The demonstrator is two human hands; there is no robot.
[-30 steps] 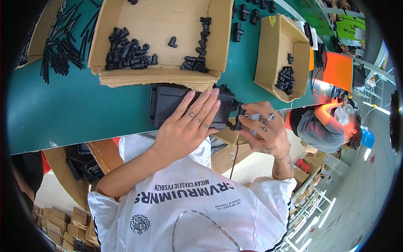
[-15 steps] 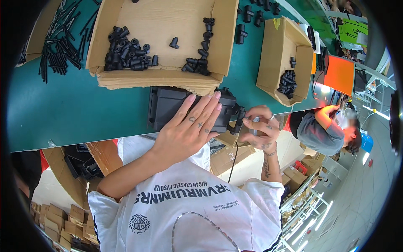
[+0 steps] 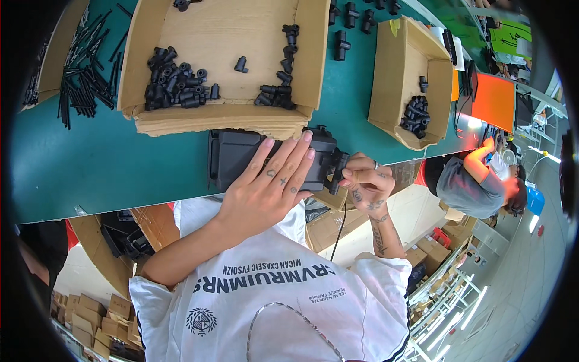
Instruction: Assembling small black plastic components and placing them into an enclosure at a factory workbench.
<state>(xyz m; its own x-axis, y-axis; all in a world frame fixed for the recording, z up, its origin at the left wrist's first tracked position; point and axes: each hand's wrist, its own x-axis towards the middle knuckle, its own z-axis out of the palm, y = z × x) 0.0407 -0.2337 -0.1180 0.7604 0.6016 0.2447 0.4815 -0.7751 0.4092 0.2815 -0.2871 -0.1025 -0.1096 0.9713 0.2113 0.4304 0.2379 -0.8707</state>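
Teal table top point(image 3: 120, 169), with the black plastic housing point(image 3: 235, 158) lying flat at its near edge as the landmark. Far left of the housing: loose black rods point(image 3: 84, 78) scattered on the table. Directly beyond the housing, touching its far side: large cardboard tray point(image 3: 211, 117) with two heaps of small black fittings point(image 3: 178, 84).

Left hand point(image 3: 268, 190) lies palm-down on the housing's top, fingers spread apart and flat, not gripping, pressing the part to the table. Good hold: the weight sits over the middle, so the housing should not slide.

At the housing's right end, a small black fitting point(image 3: 336, 169) stands against the corner. Right hand point(image 3: 362, 184) is closed around it, thumb and fingertips pinched together on the piece. How far the fitting is seated cannot be told; the fingers hide the joint.

Judgement: to do this well, keep the pinch close to the joint, push square to the housing's end face, and let the left hand take the counter-force. A tilted push could jam the fitting or kick the housing off the edge.

Right of the housing and further back: smaller cardboard box point(image 3: 392, 90) of black fittings. Beyond it, another person point(image 3: 470, 184) bent over.
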